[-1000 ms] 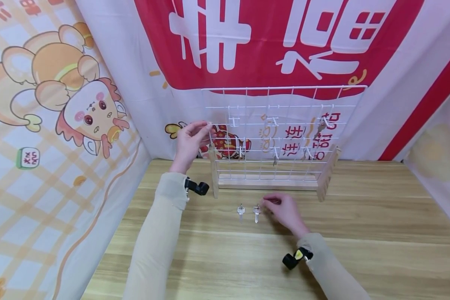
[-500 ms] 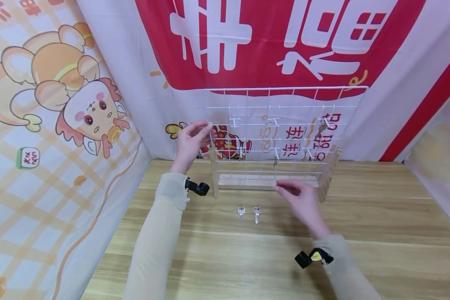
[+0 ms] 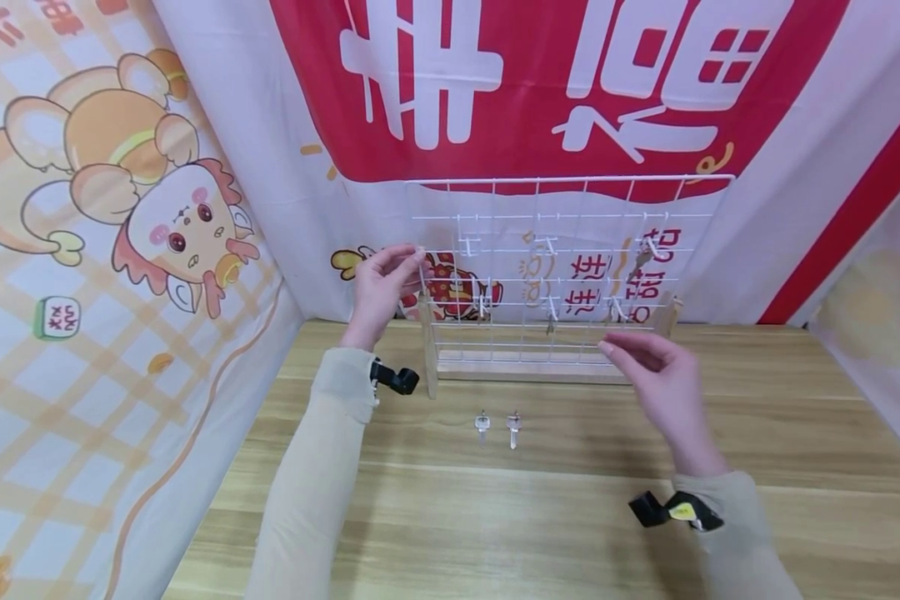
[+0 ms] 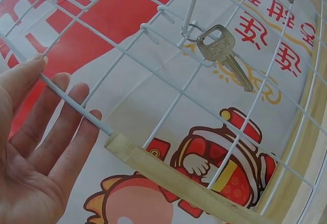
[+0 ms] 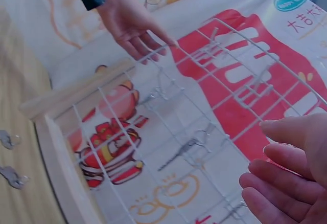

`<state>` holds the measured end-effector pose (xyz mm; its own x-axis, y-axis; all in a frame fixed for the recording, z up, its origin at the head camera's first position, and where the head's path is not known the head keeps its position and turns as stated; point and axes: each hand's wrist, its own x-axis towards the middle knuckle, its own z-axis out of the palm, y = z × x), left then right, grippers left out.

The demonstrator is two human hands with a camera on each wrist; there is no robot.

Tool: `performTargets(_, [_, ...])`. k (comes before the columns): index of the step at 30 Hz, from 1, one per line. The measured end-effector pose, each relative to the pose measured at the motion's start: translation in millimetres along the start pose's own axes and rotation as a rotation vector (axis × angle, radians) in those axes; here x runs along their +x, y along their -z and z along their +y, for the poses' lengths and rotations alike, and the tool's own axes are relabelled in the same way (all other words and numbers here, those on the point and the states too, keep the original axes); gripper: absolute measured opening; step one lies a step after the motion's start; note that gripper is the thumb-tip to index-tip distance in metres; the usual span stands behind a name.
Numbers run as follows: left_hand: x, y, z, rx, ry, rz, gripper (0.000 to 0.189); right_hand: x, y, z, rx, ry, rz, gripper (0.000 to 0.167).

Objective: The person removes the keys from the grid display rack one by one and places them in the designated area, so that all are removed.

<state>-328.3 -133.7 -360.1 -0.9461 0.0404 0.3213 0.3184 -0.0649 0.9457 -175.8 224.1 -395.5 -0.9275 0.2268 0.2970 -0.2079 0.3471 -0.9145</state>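
My left hand [image 3: 381, 287] grips the left side wire of a white wire grid rack [image 4: 76, 106], thumb on one side and fingers on the other. My right hand [image 3: 663, 383] is raised before the rack's lower right part. In the right wrist view its thumb and fingers [image 5: 278, 175] are bent a little, with nothing visible between them. Two silver keys, a left key [image 3: 482, 425] and a right key [image 3: 513, 429], lie side by side on the table. Hooks on the grid bear more keys, among them one hanging key [image 4: 219, 47] near my left hand and another key [image 3: 642, 254] at upper right.
The rack stands on a wooden base [image 3: 525, 375] at the back of the wood-grain table [image 3: 495, 525]. Several white hooks stick out from the grid, including a top middle hook [image 3: 547, 243]. Close behind hangs a printed cloth [image 3: 315, 200]; another cloth [image 3: 217, 350] borders the left.
My right hand has moved away from the right table key, upward and to the right, to the front of the rack. Both table keys stay put. My left hand keeps its place.
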Motion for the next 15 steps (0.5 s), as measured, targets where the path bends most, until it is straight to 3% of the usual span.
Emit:
performTargets(5, [-1.0,-0.5,-0.6,0.012,-0.004,0.008,0.032,7.8,16.5,-8.5,-0.012,-0.037,0.068,0.039])
performTargets(15, [-2.5,-3.3,1.9,0.015,-0.008,0.027,0.036,33.9,38.1,-24.1,-0.047,-0.107,0.121,0.046])
